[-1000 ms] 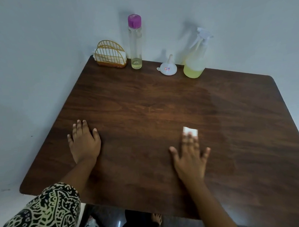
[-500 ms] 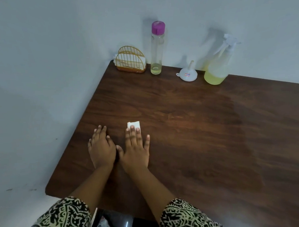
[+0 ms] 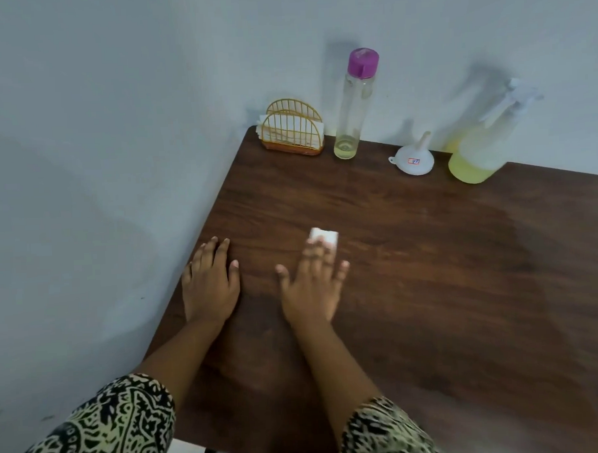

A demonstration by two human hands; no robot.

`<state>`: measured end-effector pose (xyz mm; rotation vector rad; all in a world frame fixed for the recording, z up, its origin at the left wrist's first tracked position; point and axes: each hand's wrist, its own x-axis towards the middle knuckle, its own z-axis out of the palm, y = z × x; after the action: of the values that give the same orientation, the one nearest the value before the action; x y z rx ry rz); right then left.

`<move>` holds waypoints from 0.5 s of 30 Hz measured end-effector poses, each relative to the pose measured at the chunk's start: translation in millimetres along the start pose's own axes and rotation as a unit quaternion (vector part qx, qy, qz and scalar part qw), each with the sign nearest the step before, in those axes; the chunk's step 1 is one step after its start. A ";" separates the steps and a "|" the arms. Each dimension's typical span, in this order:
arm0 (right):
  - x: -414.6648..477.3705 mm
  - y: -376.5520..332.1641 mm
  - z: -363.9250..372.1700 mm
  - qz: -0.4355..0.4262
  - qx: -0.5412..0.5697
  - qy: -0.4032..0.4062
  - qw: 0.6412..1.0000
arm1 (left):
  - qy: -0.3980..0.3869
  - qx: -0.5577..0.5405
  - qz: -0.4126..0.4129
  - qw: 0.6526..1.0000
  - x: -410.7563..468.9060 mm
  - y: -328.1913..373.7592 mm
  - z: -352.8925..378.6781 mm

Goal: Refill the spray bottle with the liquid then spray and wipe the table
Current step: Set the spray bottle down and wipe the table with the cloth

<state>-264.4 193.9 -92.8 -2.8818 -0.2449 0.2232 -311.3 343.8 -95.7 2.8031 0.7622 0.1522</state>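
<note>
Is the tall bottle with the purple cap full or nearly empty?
Nearly empty: the tall bottle stands upright, capped, with only a shallow yellowish layer at its base.

tissue (image 3: 326, 234): partly under fingers of right hand (image 3: 310, 291) | right hand: motion-blurred | table (image 3: 464, 287): cut by right, bottom edges | spray bottle (image 3: 482, 146): head blurred | funnel sticker (image 3: 413, 161): print unreadable

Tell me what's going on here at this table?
A person is at the wiping stage. The right hand presses a small folded white tissue onto the wooden table under straight fingers, while the left hand rests flat near the table's left edge. Standing untouched along the wall are a wire napkin holder, a nearly empty purple-capped bottle, an upturned white funnel and the spray bottle, which holds yellow liquid.
</note>
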 end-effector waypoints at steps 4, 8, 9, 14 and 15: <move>11.3 -50.4 8.1 -0.111 -0.003 -0.058 0.992 | -0.016 -0.004 0.009 1.000 19.0 -12.5 -1.0; 36.7 2.7 -1.9 -0.022 -0.011 0.016 1.000 | -0.016 -0.014 0.007 1.000 19.5 -12.4 0.3; 44.8 19.7 -7.4 0.022 -0.013 0.027 0.999 | -0.013 -0.014 0.008 1.000 19.2 -11.9 0.5; 75.3 18.3 -14.0 0.117 -0.009 -0.001 0.993 | -0.020 0.000 0.015 1.000 20.9 -11.4 2.4; 79.7 1.7 -10.2 0.098 -0.008 -0.003 0.995 | -0.021 0.001 0.017 1.000 20.8 -11.6 3.3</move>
<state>-184.7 204.6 -93.9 -2.9201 0.0353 0.2665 -298.5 363.5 -101.0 2.8123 0.7054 0.0996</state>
